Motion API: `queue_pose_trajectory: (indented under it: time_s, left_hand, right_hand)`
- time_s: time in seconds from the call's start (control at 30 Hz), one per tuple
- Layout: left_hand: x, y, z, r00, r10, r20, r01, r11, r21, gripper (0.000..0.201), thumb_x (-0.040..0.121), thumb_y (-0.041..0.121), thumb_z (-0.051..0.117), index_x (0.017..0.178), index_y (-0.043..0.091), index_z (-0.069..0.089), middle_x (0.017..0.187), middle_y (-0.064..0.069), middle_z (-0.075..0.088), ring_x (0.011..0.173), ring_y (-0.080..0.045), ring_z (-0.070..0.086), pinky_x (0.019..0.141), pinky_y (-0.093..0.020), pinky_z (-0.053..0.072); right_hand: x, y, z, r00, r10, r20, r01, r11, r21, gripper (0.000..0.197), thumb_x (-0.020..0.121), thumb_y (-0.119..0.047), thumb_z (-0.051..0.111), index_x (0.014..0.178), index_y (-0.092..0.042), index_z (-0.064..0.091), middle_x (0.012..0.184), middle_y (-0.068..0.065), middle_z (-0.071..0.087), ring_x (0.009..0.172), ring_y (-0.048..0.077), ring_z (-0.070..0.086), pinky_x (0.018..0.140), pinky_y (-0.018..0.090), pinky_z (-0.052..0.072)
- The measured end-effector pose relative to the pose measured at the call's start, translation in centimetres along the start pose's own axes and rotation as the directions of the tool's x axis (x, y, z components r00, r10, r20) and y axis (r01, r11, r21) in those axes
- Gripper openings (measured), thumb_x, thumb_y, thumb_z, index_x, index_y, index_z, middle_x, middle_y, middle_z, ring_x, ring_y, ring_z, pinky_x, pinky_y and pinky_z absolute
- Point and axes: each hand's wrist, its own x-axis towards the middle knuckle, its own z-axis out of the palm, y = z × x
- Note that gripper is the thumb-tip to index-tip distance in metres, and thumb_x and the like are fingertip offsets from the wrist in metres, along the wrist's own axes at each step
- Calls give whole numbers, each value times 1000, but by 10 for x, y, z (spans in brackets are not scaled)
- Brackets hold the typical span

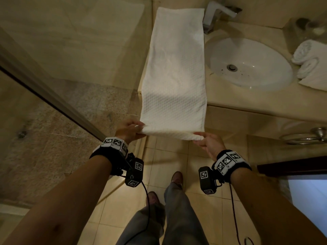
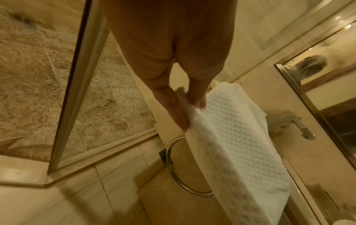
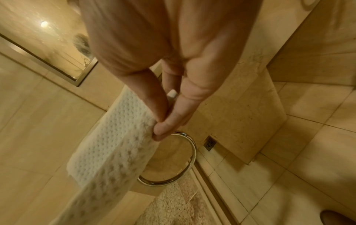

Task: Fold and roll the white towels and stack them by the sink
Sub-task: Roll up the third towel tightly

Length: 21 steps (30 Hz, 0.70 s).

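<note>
A long white towel [image 1: 174,68], folded into a narrow strip with a waffle texture, lies lengthwise on the surface [image 1: 235,98] left of the sink [image 1: 251,62], running from 12 o'clock near the wall toward 6 o'clock, where its near end overhangs the edge and is lifted off it. The left hand [image 1: 128,130] pinches the near left corner between thumb and fingers; the right hand [image 1: 208,142] pinches the near right corner the same way, so both hands grip the towel's end, held taut between them. At 2 o'clock a faucet [image 1: 215,14] stands behind the sink. At 3 o'clock, beyond the sink, rolled white towels [image 1: 308,59] sit stacked on the surface. A chrome towel ring [image 1: 300,137] hangs below the surface at 4 o'clock. A glass shower partition [image 1: 53,96] stands at 9 o'clock.
</note>
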Motion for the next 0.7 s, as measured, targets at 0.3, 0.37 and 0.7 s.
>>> queue_pose_trajectory:
  time_s: [0.3,0.37,0.7]
  left_hand:
    - [13,1,-1,996,-66,62,64,998,26,19,85,-8,61,104,-9,60,99,-23,64,84,-24,67,68,-29,60]
    - [17,0,-1,995,-93,29,91,993,79,13,87,6,65,96,-1,58,97,-16,65,84,-22,67,71,-39,60]
    - [26,12,16,985,-1,-170,8,999,39,33,78,1,74,95,11,47,98,-11,53,88,-29,61,51,-38,59]
  right_hand:
    - [2,-3,-7,999,-10,35,6,995,104,31,94,-12,59,122,-1,54,107,11,66,89,25,66,72,31,60]
    - [7,-5,-6,1000,-18,22,15,992,123,32,94,-15,60,122,-1,54,103,9,67,95,27,66,81,37,58]
    - [27,-19,3,963,-138,-232,161,984,82,36,81,1,72,90,-14,40,118,15,46,92,26,60,57,33,60]
